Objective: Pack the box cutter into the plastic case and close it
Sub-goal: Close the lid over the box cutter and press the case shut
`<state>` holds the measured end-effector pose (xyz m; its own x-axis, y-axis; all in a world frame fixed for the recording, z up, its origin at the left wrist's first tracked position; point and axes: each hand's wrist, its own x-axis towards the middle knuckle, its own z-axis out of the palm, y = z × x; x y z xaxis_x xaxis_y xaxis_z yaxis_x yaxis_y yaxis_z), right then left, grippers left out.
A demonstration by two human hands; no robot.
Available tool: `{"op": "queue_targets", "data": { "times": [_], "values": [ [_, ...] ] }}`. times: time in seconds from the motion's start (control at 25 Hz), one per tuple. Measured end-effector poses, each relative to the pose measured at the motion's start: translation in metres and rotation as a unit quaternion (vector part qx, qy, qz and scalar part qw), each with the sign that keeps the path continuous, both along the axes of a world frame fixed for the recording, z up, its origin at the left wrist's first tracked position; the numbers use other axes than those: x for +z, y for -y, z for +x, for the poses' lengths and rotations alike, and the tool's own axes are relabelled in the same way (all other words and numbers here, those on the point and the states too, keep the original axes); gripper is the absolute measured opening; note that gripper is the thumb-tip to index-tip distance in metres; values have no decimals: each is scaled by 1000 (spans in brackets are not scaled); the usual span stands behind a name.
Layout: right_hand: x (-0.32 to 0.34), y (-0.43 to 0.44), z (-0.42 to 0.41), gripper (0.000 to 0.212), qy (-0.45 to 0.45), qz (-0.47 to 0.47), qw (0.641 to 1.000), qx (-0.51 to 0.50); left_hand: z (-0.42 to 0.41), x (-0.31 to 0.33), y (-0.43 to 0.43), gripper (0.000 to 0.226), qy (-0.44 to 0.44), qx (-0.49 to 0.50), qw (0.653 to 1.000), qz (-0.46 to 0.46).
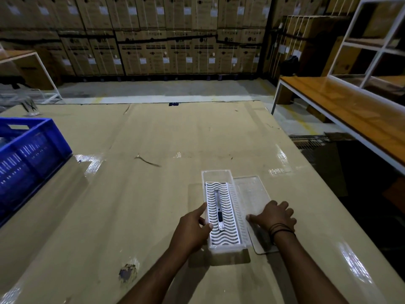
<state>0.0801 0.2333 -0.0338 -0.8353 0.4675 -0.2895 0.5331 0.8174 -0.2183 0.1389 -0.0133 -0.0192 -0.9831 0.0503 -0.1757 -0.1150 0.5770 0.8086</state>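
Head view: right hand (275, 216) partly covers clear lid (252, 191).

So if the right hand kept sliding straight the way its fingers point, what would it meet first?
The right hand already rests on the clear lid, fingers pointing away along it. Going on, it would only cross more lid, then bare cardboard tabletop; the way looks free, though its height above the lid is unclear.

Bare cardboard-covered surface (166, 137) lies open ahead of the clear plastic case (215, 174); the blue slatted plastic crate (32, 150) blocks the far left.
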Motion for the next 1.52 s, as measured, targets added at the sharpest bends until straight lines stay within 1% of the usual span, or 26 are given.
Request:
{"op": "queue_targets", "data": {
  "times": [0.08,0.12,0.2,0.28,0.32,0.4,0.48,0.56,0.68,0.8,0.92,1.12,1.24,1.36,1.52],
  "values": [
    [4,0,-1,95,-5,-12,1000,-5,-1,-1,1,72,3,1,1000,0],
    [6,-1,-1,87,-12,-17,1000,-6,-1,-2,2,72,5,2,1000,0],
    [11,-4,-4,62,-37,-36,999,-5,-1,-3,2,72,11,7,1000,11],
    [17,-7,-7,34,-81,-76,994,-5,-2,-6,2,72,13,10,1000,21],
    [21,-8,-8,24,-112,-100,989,-4,-3,-8,2,72,15,10,1000,26],
    [30,-7,-10,14,-160,-146,976,0,-3,-9,3,72,17,8,999,33],
    [40,-2,-9,11,-193,-179,965,11,-2,-8,5,72,17,6,999,36],
    [50,6,-6,13,-229,-184,956,27,-1,-6,4,72,18,6,999,41],
    [57,19,-5,16,-282,-161,944,56,-1,-6,3,72,24,11,998,48],
    [60,34,-4,14,-301,-135,939,98,-1,-4,2,71,31,20,998,55],
    [62,52,2,20,-316,-103,934,133,2,2,0,70,36,21,998,57],
    [63,93,17,25,-309,-76,930,183,3,3,1,71,35,19,998,51],
    [60,122,22,24,-271,-54,935,221,3,5,-1,71,39,29,998,47],
    [53,141,26,24,-231,-39,937,258,4,5,-2,75,38,45,998,27],
    [38,150,29,21,-214,-37,933,286,4,-2,1,73,18,38,999,27]
  ]
}}
